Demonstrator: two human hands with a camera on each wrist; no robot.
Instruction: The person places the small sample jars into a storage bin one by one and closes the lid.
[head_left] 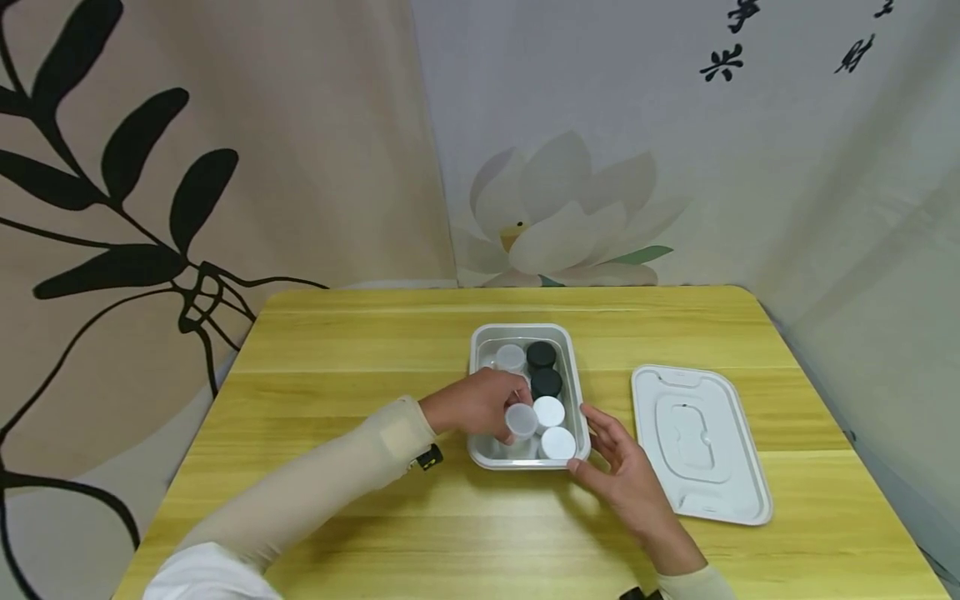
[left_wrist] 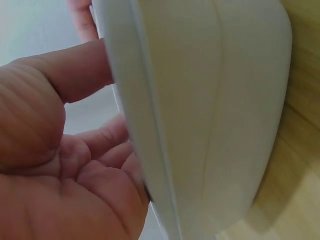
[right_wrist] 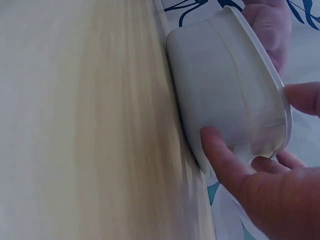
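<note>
A white plastic box (head_left: pixel 477 452) sits on the table with small round jars inside in two rows. My left hand (head_left: pixel 483 402) reaches over the left wall and pinches a jar with a translucent lid (head_left: pixel 522 420) between thumb and fingers; its lower part is hard to make out. Beside it stand two white-lidded jars (head_left: pixel 557 443), with black-lidded jars (head_left: pixel 541 356) behind. Another translucent-lidded jar (head_left: pixel 510 358) stands at the back left. My right hand (head_left: pixel 622 462) touches the box's right side near the front corner, fingers spread along wall and rim (right_wrist: pixel 274 75).
To the right of the box, a white lid (head_left: pixel 701 446) lies flat on the wooden table (head_left: pixel 360 350). Behind the table hangs a curtain (head_left: pixel 337 125) printed with leaves and a flower.
</note>
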